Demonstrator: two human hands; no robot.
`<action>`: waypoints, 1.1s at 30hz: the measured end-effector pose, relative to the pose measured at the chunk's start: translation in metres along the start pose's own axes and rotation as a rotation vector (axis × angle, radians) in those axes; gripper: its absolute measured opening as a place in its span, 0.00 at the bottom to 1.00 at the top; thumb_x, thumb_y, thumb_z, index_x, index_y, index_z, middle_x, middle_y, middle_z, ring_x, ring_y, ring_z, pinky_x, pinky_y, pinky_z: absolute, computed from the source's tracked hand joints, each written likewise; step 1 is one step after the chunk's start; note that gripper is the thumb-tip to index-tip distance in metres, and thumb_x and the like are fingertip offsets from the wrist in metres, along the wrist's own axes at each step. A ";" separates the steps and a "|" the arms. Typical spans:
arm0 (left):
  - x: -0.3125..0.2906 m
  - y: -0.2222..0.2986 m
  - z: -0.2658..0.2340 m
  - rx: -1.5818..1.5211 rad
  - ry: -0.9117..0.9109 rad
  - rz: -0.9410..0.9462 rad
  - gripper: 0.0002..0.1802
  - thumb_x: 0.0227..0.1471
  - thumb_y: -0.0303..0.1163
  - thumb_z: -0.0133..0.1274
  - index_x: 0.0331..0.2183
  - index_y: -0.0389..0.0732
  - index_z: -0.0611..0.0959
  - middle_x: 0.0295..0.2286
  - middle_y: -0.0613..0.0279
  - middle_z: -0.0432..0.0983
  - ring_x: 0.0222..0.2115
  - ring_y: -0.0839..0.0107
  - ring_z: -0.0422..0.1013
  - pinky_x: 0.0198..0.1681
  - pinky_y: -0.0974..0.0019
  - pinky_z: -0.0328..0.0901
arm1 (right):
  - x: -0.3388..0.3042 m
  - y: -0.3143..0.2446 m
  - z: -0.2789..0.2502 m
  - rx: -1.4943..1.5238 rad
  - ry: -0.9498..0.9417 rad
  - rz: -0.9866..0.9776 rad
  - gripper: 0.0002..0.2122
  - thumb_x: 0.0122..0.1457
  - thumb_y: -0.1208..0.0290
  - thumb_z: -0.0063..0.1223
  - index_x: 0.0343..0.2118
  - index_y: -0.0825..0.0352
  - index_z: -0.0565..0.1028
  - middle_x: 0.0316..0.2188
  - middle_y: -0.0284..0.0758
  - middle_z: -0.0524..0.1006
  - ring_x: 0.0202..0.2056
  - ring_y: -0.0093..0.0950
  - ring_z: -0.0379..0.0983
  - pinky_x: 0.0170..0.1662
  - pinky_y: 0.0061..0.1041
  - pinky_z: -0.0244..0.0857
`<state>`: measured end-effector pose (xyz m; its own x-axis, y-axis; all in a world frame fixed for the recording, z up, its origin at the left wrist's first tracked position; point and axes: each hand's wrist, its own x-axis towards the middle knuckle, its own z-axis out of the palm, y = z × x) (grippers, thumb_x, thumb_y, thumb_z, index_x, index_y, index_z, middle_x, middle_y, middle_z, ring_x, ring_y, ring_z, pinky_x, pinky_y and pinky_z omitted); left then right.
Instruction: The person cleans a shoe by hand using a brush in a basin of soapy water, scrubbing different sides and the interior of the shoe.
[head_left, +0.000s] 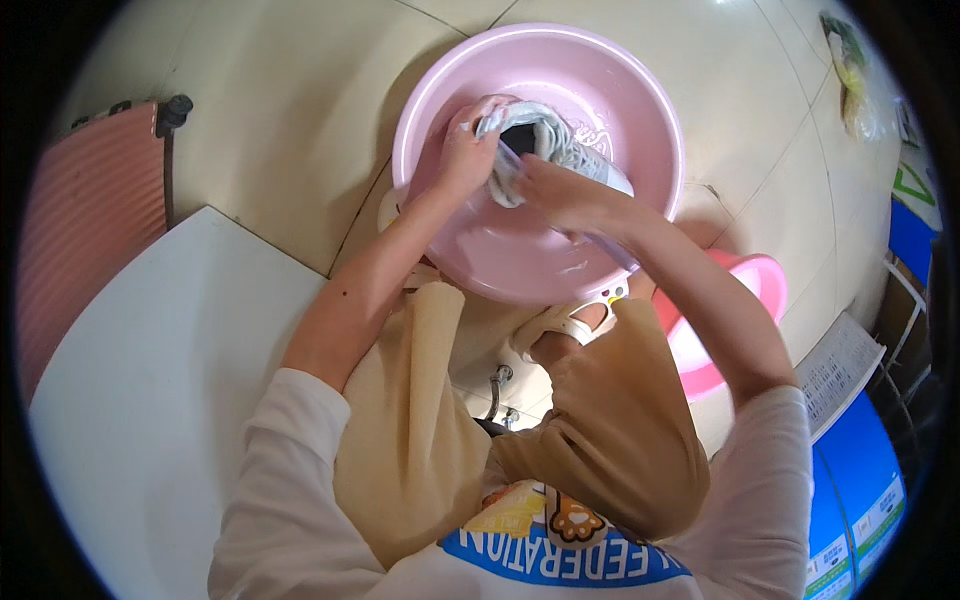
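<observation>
A white and grey sneaker (592,166) rests in the large pink basin (425,110), its dark opening facing up. My left hand (470,148) is closed on the collar of the sneaker at its left end. In my right hand (565,195) is a long, translucent lilac handle (612,252), apparently a brush's, slanting across the shoe opening. Its far end lies against the collar near my left fingers; any bristles are hidden. Wet streaks and a little suds show on the basin's inside.
A smaller pink basin (765,285) stands on the tiled floor (270,130) by my right knee. At left are a white tabletop (170,400) and a ribbed pink suitcase (95,215). Blue boxes (860,480) are at right; a plastic bag (855,95) lies far right.
</observation>
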<state>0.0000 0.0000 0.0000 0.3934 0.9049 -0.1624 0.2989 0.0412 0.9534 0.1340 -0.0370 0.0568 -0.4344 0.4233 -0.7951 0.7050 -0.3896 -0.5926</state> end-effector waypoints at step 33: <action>0.003 -0.013 0.031 0.109 0.258 -0.033 0.14 0.51 0.30 0.52 0.41 0.36 0.79 0.36 0.44 0.76 0.40 0.46 0.71 0.46 0.51 0.64 | -0.022 0.018 0.062 0.279 0.577 0.022 0.18 0.62 0.68 0.40 0.49 0.77 0.59 0.27 0.60 0.75 0.30 0.58 0.74 0.37 0.51 0.67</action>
<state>0.0245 -0.0109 -0.0205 0.1515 0.9824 -0.1091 0.4049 0.0390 0.9135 0.1212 -0.1044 0.0555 0.0046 0.7546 -0.6562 0.5044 -0.5683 -0.6501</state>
